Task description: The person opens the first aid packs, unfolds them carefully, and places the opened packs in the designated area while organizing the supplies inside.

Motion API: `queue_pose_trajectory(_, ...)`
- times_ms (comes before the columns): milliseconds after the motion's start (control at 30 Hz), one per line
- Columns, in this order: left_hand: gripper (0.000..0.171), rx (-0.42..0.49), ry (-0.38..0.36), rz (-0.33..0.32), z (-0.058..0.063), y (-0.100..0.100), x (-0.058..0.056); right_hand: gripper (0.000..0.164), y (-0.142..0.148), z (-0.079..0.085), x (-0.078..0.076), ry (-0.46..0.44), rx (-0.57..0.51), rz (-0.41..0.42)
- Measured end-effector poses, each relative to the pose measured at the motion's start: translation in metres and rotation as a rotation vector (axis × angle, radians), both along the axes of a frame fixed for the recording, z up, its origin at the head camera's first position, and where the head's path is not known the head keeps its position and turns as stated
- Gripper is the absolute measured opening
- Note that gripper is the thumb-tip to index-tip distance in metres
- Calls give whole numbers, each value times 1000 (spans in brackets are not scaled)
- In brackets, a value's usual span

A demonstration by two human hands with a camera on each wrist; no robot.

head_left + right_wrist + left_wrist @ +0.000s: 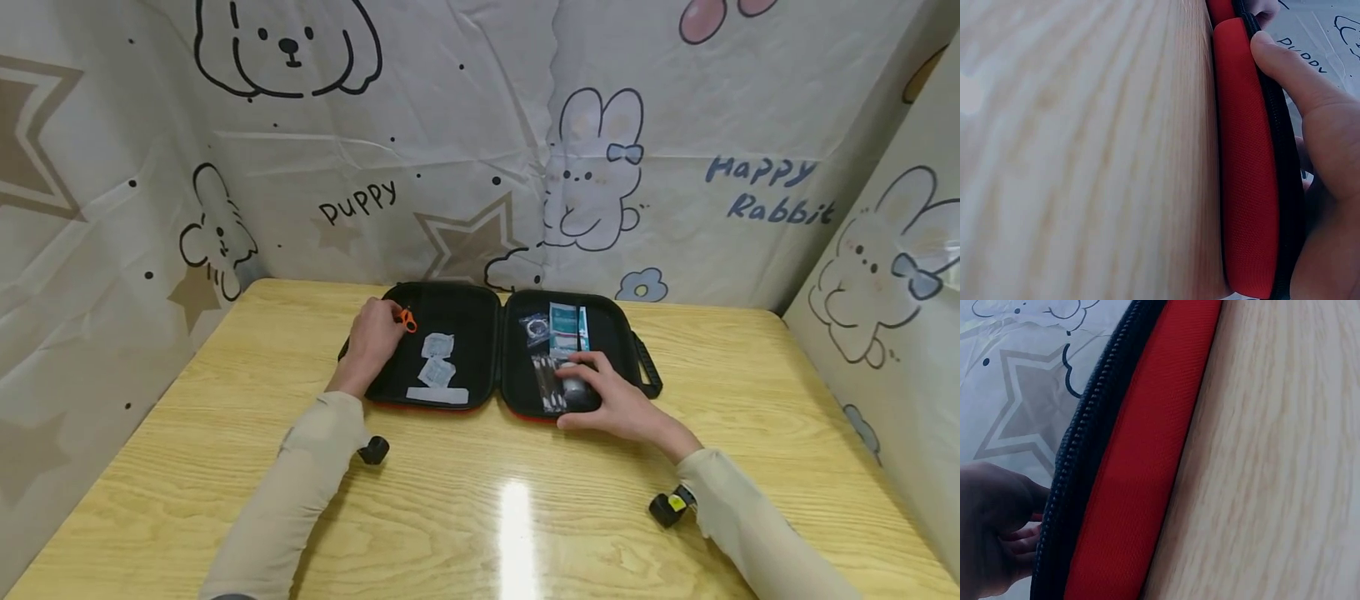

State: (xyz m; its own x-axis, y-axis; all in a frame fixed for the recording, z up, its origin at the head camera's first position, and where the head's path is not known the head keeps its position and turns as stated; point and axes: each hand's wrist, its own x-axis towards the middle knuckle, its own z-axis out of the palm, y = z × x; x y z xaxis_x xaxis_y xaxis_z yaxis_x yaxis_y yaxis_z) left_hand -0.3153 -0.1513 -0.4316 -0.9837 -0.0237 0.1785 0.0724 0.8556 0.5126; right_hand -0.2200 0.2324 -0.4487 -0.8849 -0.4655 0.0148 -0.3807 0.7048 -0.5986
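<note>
A black zip case (pixel 480 346) with red outer sides (pixel 1129 450) lies unfolded on the table. My left hand (pixel 371 337) reaches over its left half, fingertips at the orange handles of small scissors (pixel 408 321), which it seems to pinch; the blades are hidden. Over the right half, my right hand (pixel 618 404) is spread around a whitish round container (pixel 574 388), thumb apart from the fingers. In the right wrist view that thumb (pixel 1282 59) lies along the zipped rim (pixel 1275 119). The other fingers are mostly hidden there.
Two small white packets (pixel 437 360) and a white strip (pixel 437 395) lie in the left half. A clear packet (pixel 536 329), a teal-and-white packet (pixel 564 321) and a bag of thin sticks (pixel 548 385) lie in the right half. A handle (pixel 648 367) juts out right.
</note>
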Motion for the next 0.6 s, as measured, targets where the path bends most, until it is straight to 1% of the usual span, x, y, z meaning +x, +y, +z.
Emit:
queue_pose_trajectory(100,25,26,-29,-16,-2,3,-1,73,-1,-1,-1,1,2,3)
queue_pose_trajectory(267,24,92,-45,-15,-9,8,-4,72,-1,-2,-1,2,-4,8)
queue_pose_trajectory(433,26,89,-31,-5,-14,12,-6,72,0,-2,-1,6,0,4)
queue_pose_trajectory(600,27,115,-46,-29,-13,15,-5,72,0,-3,-1,8,6,1)
